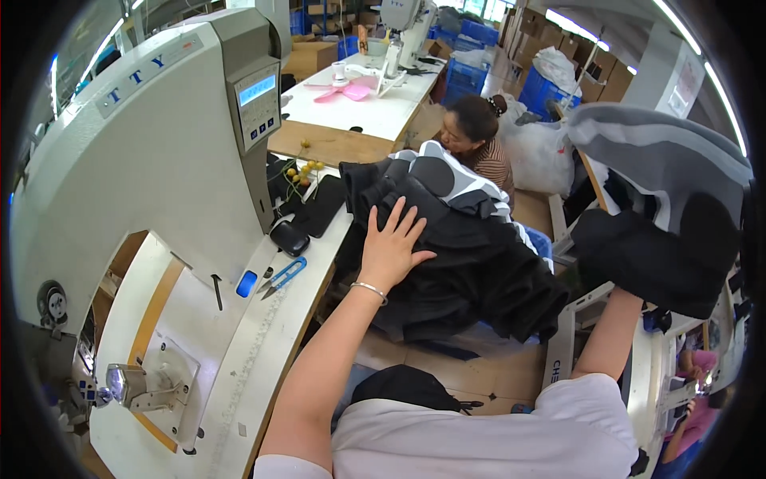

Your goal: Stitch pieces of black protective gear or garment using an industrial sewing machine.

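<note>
My left hand [391, 251] lies with fingers spread on a heap of black fabric pieces [471, 255]. White and grey curved panels [455, 176] show along the heap's far side. At the right, my raised right forearm [606, 339] ends behind a black and grey fabric piece [662, 247], which it holds up in the air. That piece has a wide grey curved panel on top and a black lower part. It hides my right hand and its fingers.
At left stands a large white sewing machine [152, 152] with a lit control panel [257, 92]. Blue thread snips [285, 277], a black case [289, 238] and a small blue item [246, 283] lie on its table. A person [479, 140] sits beyond the heap. A pink fan [343, 86] stands farther back.
</note>
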Demonstrator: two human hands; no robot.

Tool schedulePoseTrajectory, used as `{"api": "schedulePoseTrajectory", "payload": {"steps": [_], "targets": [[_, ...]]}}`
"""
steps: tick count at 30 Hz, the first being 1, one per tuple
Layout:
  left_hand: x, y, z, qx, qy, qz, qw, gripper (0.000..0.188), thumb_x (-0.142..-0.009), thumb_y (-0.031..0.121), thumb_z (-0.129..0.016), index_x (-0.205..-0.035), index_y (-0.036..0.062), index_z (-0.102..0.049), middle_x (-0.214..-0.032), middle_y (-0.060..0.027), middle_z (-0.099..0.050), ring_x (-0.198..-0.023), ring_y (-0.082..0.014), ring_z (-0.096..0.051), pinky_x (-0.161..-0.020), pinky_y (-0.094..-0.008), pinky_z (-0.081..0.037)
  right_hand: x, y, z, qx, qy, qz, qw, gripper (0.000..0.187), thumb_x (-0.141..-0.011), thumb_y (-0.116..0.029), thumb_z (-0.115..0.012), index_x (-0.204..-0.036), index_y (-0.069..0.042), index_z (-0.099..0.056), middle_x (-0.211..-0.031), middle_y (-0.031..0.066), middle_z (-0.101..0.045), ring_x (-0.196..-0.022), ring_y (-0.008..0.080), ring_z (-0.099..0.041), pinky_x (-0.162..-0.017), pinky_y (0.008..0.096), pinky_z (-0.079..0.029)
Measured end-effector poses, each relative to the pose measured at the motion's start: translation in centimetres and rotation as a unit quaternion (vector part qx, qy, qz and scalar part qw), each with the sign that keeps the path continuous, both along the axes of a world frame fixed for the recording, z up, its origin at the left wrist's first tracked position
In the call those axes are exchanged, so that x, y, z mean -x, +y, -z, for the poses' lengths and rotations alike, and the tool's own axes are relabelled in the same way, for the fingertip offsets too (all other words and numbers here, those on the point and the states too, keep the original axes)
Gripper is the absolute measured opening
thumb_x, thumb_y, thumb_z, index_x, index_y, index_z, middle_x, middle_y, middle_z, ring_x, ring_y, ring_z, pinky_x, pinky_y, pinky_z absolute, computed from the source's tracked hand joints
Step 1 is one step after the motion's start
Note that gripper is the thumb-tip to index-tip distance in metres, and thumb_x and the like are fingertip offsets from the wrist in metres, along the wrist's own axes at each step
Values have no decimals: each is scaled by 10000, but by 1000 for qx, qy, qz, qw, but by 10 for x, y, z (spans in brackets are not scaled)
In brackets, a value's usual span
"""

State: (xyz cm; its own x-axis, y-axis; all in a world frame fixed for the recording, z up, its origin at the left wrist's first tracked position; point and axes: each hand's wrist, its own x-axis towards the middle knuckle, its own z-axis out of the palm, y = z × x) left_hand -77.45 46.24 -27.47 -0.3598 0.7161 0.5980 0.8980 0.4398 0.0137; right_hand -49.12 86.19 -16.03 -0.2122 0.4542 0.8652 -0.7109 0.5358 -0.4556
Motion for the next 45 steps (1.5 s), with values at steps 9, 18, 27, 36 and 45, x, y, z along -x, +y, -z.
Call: {"api": "schedulePoseTrajectory", "payload": {"steps": [9,18,27,36,45], "targets": [[-2,-2,5,57,13,-21,998,739,-803,634,-583,-1397,203,-498,-1501,-24,-399,-1460,-256,-217,-1122,-618,-187,-23,33,-88,-207,21,84,975,250,-807,-207,-713,-1031,-113,-651,-1014,96,-649,-885,252,-648,-815,387,-516],[-25,-24,-25,7,-51,-26,998,643,-855,504,-613,-1385,159,-498,-1501,-59,-385,-1465,-299,-188,-1122,-633,-145,52,-100,-60,-354,17,127,926,190,-742,-191,-784,-909,-138,-712,-917,89,-677,-814,254,-668,-750,399,-540],[-145,-210,-83,-569,-731,36,376,355,-976,261,-514,-1209,2,-581,-1195,-138,-634,-1109,-265,-614,-1002,-434,-479,179,-364,13,-472,139,-152,857,237,-830,-144,-664,-1047,-215,-725,-911,45,-667,-859,173,-668,-794,365,-566],[-244,-347,-35,-726,-452,-353,380,335,-942,230,-629,-1148,-34,-627,-982,-234,-653,-786,-357,-635,-674,-448,-521,209,-506,112,-415,-245,-530,697,911,-682,-238,-813,-1459,-96,-359,-1200,130,-564,-1179,267,-502,-1035,410,-290],[-274,-359,-25,-554,-333,-519,559,440,-933,259,-648,-1220,-63,-561,-1151,-271,-599,-934,-397,-626,-815,-501,-511,171,-542,84,-299,-273,-626,666,739,-786,-86,-707,-1445,-135,-377,-1101,174,-642,-970,343,-625,-856,424,-465]]}}
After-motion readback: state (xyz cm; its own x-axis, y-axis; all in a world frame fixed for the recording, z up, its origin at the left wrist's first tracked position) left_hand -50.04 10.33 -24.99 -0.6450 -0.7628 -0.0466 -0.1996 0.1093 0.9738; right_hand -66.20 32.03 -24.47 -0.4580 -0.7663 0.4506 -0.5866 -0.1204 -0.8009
